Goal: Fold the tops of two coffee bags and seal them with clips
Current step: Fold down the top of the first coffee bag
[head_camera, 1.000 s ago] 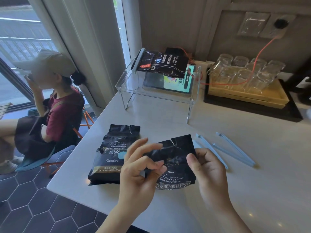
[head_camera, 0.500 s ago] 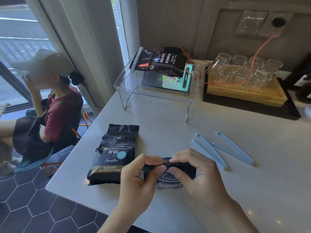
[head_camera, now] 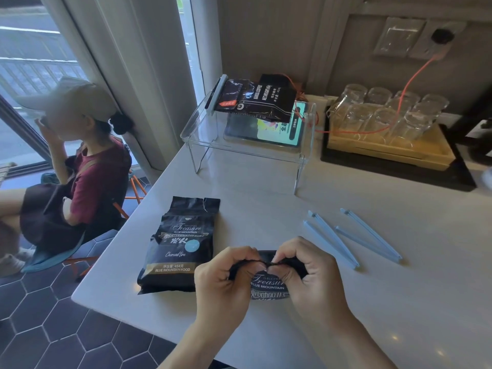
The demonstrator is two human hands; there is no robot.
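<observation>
A black coffee bag (head_camera: 268, 286) lies near the table's front edge, its top rolled down into a thick fold. My left hand (head_camera: 222, 284) and my right hand (head_camera: 310, 275) both pinch that fold, thumbs and fingertips nearly meeting at the middle. Most of this bag is hidden under my hands. To the left, a second black coffee bag (head_camera: 182, 243) lies flat with its top unfolded. Two light blue clips (head_camera: 330, 239) (head_camera: 368, 237) lie open on the table to the right of my hands.
A clear acrylic riser (head_camera: 247, 145) at the back holds another clipped coffee bag (head_camera: 255, 98) above a tablet. A wooden tray (head_camera: 391, 149) with several glasses stands back right. A person (head_camera: 80, 161) sits left, beyond the table's edge (head_camera: 117, 235).
The bag's top stood flat and open a second ago; both hands have since rolled it down into a tight fold and moved closer together.
</observation>
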